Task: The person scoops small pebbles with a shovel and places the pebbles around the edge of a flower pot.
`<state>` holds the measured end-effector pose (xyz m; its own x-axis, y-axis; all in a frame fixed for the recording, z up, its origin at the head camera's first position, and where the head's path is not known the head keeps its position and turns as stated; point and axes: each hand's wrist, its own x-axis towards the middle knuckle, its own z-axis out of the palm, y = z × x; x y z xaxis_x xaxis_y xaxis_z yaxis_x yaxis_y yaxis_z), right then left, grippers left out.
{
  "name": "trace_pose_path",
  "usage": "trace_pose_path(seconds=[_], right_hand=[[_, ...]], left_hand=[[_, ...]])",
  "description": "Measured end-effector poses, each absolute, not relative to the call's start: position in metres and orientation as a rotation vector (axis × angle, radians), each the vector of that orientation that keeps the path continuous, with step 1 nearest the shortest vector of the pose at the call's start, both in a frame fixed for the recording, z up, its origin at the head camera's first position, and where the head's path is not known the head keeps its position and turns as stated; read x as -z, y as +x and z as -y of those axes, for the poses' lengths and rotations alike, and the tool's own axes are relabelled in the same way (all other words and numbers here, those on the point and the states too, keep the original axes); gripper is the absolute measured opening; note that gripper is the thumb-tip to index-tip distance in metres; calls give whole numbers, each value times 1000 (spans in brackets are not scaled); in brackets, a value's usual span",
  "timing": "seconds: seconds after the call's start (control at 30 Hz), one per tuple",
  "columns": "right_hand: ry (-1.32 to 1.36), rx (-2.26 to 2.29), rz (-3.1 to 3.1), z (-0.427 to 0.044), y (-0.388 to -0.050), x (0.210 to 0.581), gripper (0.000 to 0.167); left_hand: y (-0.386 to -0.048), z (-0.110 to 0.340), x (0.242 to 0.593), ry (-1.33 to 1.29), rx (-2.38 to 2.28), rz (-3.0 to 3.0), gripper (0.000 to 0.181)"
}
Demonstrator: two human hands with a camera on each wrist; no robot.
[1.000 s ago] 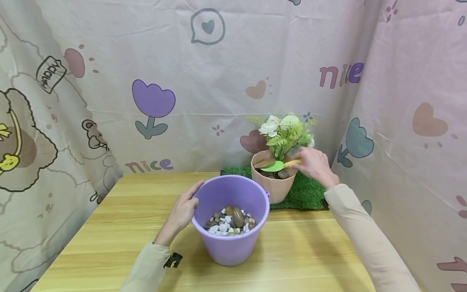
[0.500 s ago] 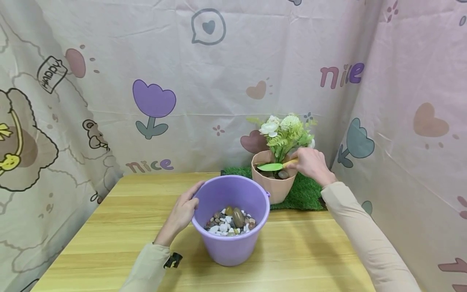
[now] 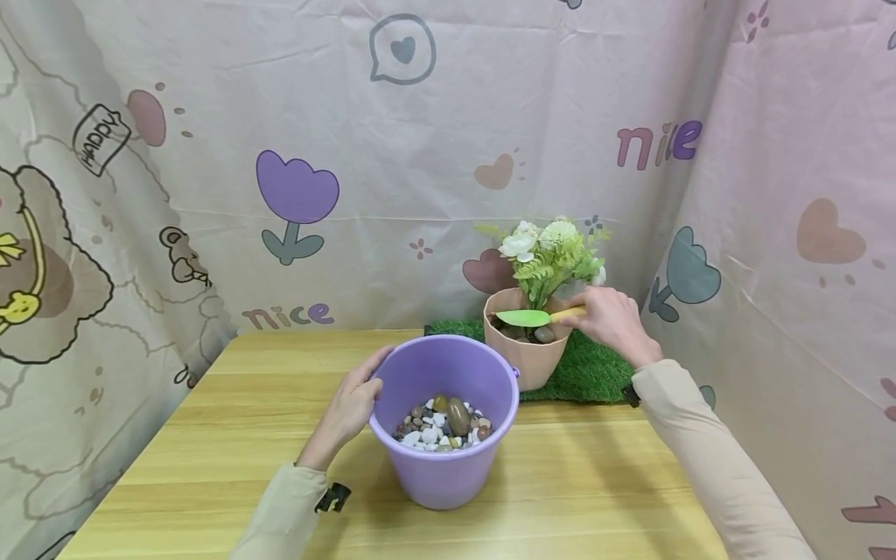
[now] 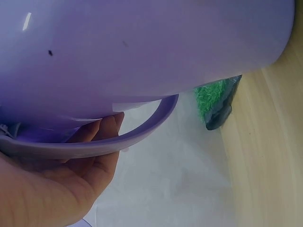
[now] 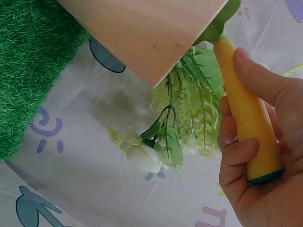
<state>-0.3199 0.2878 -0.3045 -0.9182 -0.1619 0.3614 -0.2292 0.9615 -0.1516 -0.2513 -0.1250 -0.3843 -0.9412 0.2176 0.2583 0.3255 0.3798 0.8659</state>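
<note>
My left hand (image 3: 352,400) grips the rim of a purple bucket (image 3: 448,474) at its left side; in the left wrist view the bucket's handle (image 4: 142,135) crosses over the fingers. Pebbles (image 3: 437,428), white, brown and grey, lie in the bottom of the bucket. The right hand (image 3: 614,320) holds a small garden trowel by its yellow handle (image 5: 248,113), fingers wrapped round it. The trowel's green blade (image 3: 523,317) points left over the mouth of a peach flowerpot (image 3: 528,363). White flowers with green leaves (image 3: 549,249) stand in the pot, with brown stones (image 3: 543,334) around the stems.
Under the pot lies a green artificial grass mat (image 3: 595,369), at the back right of the wooden table (image 3: 280,404). A printed cloth (image 3: 420,155) hangs close behind and along both sides.
The right hand has shifted slightly to the right with the trowel, and the blade's tilt has changed over the pot. My left hand and the bucket have stayed in place.
</note>
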Motion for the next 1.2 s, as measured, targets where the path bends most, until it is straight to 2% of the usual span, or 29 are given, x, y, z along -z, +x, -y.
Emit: trace_pose_path(seconds=[0.5,0.77,1.2], right_hand=[[347,-348,2660,-286,-306,314,32],[481,-441,2509,-270,-293,323,22],[743,-578,2318,-236,-261,329,18]], left_hand=[[-251,126,384,-501,1612,2531,68],[-251,126,384,-501,1594,2534,68],[-251,126,384,-507,1606,2539,69]])
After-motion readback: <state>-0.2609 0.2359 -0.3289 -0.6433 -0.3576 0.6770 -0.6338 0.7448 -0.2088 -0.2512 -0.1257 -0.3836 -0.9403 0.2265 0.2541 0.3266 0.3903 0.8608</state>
